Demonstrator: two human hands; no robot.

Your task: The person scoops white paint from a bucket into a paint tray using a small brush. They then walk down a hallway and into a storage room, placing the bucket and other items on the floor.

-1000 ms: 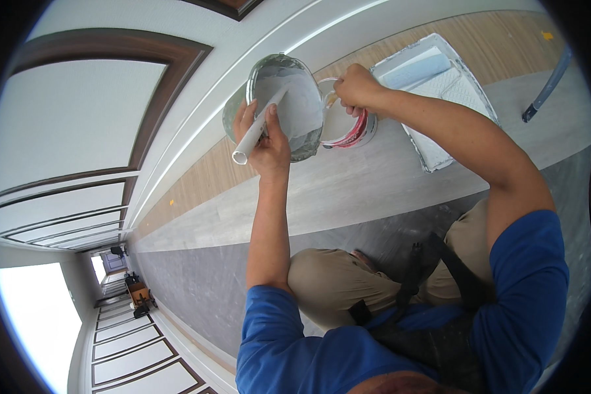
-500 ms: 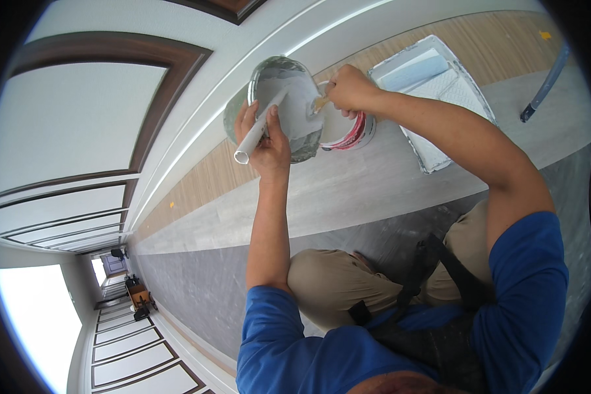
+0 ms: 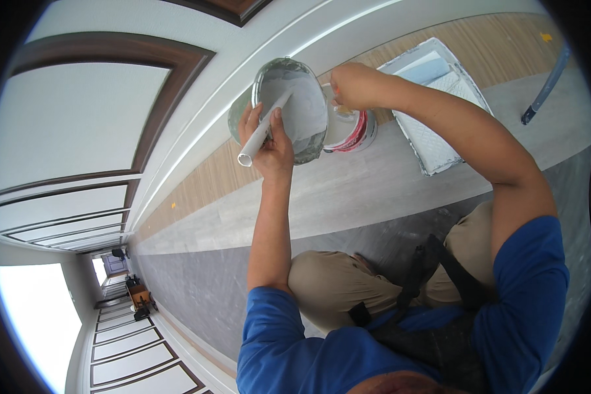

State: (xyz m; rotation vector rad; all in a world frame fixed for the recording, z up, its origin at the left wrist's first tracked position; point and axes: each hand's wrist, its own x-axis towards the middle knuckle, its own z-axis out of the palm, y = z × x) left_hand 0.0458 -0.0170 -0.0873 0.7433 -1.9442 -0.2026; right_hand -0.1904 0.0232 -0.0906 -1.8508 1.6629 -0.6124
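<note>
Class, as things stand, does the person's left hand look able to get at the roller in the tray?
Probably not: the left hand is gripping the white tube, and the tilted bucket, the red-and-white pail and the right hand seem to lie between it and the roller.

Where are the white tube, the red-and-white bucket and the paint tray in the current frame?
White tube (image 3: 261, 136): head view, on its shaft, above the open end.
Red-and-white bucket (image 3: 356, 136): head view, on the red part of its outer wall.
Paint tray (image 3: 430, 145): head view, on its white ribbed surface.
</note>
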